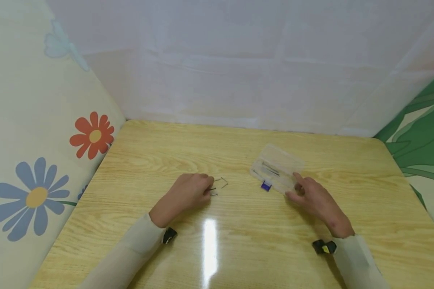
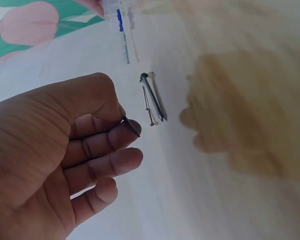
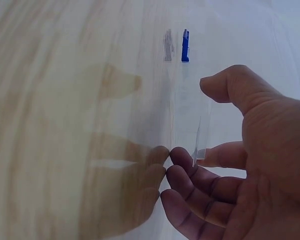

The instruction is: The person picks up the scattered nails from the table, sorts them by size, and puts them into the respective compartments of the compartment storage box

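Left hand (image 1: 185, 194) pinching a nail (image 2: 131, 127). Right hand (image 1: 315, 200) unclenched, thumb off fingers, at right end of clear box (image 1: 283, 181). Box lies right of left hand, long axis far-left to near-right.

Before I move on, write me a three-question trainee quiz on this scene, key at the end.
1. What does the left hand hold?
2. Which is nearer the rectangular clear plastic box: (A) the left hand or (B) the right hand?
3. True or false: the tab on that box's edge is red.

Key:
1. A slender dark metal nail.
2. B.
3. False; it is a blue plastic tab.
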Available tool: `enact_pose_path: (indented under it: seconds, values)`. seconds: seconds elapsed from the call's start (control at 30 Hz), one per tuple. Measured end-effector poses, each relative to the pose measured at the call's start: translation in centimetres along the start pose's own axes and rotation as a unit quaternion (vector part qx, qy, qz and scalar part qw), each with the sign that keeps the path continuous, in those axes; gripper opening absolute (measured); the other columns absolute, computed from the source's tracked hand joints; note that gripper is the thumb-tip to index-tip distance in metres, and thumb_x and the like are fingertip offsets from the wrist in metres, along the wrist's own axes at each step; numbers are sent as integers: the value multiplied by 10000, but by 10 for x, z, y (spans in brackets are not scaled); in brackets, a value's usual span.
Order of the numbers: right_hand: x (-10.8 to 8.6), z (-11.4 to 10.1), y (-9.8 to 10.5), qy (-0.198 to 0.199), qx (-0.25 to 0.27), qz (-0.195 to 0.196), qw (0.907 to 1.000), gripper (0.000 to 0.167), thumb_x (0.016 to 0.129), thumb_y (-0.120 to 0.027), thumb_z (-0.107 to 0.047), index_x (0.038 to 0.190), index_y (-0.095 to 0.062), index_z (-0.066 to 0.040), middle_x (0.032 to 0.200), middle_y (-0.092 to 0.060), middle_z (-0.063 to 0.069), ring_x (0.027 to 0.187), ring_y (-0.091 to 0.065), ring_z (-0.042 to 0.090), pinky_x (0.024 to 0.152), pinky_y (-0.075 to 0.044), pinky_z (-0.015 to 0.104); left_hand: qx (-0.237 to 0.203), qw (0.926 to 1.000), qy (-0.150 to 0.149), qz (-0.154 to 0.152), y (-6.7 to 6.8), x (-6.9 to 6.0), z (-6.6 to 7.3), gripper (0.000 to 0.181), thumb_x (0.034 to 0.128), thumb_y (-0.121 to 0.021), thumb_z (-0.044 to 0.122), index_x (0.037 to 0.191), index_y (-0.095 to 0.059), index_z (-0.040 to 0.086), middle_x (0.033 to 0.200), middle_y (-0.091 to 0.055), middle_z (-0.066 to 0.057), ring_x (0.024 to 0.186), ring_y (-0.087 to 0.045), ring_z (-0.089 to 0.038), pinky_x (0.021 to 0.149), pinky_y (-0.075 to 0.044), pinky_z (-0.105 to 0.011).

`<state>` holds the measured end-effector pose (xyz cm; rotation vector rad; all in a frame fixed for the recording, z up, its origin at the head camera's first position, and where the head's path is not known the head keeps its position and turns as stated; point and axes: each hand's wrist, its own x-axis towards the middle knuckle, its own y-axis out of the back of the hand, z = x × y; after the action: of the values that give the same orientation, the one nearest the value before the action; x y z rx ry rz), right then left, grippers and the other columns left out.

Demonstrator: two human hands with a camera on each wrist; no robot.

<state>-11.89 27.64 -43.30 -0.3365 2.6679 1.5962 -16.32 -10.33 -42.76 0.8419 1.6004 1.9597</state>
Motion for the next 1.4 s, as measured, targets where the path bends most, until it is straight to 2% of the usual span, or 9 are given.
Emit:
enact_pose_path:
  seconds: [0.07,0.27,0.43,0.63,0.8,1.1,1.4]
  values:
    - [0,0,0,18,8,14,10000,775,970,-699,-269,1524,-327,126,1113,-631,224,978,-617,349,845,-506,544,-87,10000,-42,-5,1,4,2,198,824,-715,52,765,-561,163,696,-491,86,567,-415,-76,463,-364,-246]
    - [-1,1,0,15,-1,26,10000,775,973,-700,-274,1522,-327,127,1109,-628,219,975,-612,344,839,-502,543,-705,9973,-110,-189,2,20,9,154,832,-696,16,826,-619,149,773,-549,74,636,-457,-84,538,-397,-242]
    - [-2,1,-1,107,44,77,9999,768,969,-713,-263,1514,-340,131,1093,-639,209,974,-625,348,840,-510,546,-918,9953,-69,-301,2,34,14,102,876,-695,35,870,-662,131,818,-602,57,680,-508,-100,609,-457,-264]
    - [-2,3,-1,287,68,155,9994,754,968,-720,-242,1511,-352,130,1084,-639,205,962,-629,337,836,-519,544,-952,9950,-152,-273,2,48,17,116,894,-691,50,859,-643,149,813,-587,56,689,-510,-107,617,-454,-276]
    - [-2,4,-1,260,107,142,9995,762,969,-721,-256,1517,-348,122,1099,-639,210,975,-629,342,841,-519,547,-919,9952,-188,-274,0,57,19,129,904,-674,55,857,-625,164,806,-567,64,683,-500,-110,602,-432,-277]
    - [-1,3,0,182,106,114,9997,774,970,-717,-261,1523,-336,124,1095,-637,200,970,-621,330,849,-513,542,-1107,9930,-195,-368,-3,74,22,81,910,-668,59,943,-695,129,880,-641,45,748,-555,-113,660,-481,-283]
    - [-1,2,0,140,101,79,9998,788,977,-711,-277,1533,-321,122,1112,-646,195,993,-626,340,858,-510,544,-1105,9930,-140,-395,-7,87,24,111,902,-646,59,926,-689,159,917,-666,35,753,-554,-115,643,-468,-277]
